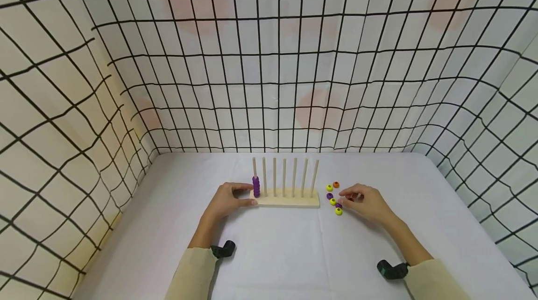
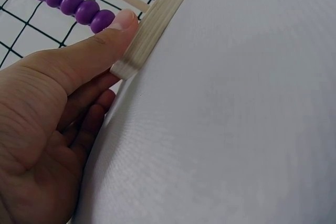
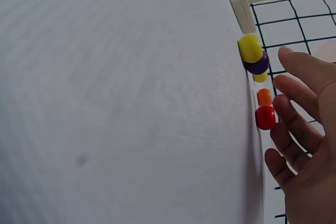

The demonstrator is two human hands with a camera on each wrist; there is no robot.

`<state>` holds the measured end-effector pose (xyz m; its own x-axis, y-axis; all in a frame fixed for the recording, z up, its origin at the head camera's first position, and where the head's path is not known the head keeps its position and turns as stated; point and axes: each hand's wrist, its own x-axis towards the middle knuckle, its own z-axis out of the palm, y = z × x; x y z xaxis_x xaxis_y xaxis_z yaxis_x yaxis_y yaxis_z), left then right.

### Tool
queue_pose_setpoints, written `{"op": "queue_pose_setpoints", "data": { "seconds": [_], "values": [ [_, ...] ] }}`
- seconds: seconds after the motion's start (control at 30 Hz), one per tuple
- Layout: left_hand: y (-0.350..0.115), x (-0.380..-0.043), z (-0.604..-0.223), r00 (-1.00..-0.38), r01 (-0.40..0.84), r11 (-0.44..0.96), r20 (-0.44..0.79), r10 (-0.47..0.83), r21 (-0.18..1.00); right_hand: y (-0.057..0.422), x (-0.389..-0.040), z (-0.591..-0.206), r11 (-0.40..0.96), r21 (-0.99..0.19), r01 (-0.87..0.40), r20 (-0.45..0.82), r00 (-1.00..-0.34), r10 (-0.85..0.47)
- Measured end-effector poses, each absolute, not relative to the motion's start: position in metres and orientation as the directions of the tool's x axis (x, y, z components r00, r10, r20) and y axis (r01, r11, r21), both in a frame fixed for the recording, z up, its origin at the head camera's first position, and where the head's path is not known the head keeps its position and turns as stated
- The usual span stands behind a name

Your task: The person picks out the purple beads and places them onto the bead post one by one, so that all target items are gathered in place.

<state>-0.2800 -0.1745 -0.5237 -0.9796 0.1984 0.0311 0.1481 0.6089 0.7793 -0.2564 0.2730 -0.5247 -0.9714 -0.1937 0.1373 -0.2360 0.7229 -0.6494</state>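
A wooden bead stand has a flat base (image 1: 287,201) and several upright pegs. Purple beads (image 1: 256,187) are stacked on its leftmost peg. My left hand (image 1: 225,201) holds the base's left end, the thumb (image 2: 124,20) lying on it in the left wrist view, other fingertips partly hidden behind. Right of the stand lie loose beads: several yellow (image 1: 338,211), two purple (image 1: 329,196) and an orange one (image 1: 336,184). Beside them hovers my right hand (image 1: 366,203), fingers loosely bent, nothing held. A red bead (image 3: 265,117) sits close to its fingertips in the right wrist view.
A white cloth (image 1: 277,248) covers the table. Black wire grid (image 1: 277,52) encloses the back and both sides, with pale sheeting behind it. Each wrist wears a black camera; the right one (image 1: 392,270) hangs just above the cloth.
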Motion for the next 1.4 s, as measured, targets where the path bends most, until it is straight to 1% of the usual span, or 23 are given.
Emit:
{"op": "queue_pose_setpoints", "data": {
  "seconds": [0.33, 0.63, 1.4],
  "values": [
    [-0.174, -0.279, -0.524, -0.980, 0.147, 0.604, 0.034, 0.195, 0.783, 0.273, -0.252, -0.535, 0.707, -0.662, -0.247, 0.150, -0.969, -0.198],
    [-0.174, -0.279, -0.523, -0.979, 0.154, 0.603, 0.038, 0.201, 0.783, 0.276, -0.252, -0.545, 0.693, -0.675, -0.253, 0.124, -0.965, -0.232],
    [-0.175, -0.280, -0.526, -0.980, 0.147, 0.607, 0.029, 0.199, 0.781, 0.279, -0.250, -0.546, 0.705, -0.660, -0.259, 0.133, -0.964, -0.230]
  ]
}}
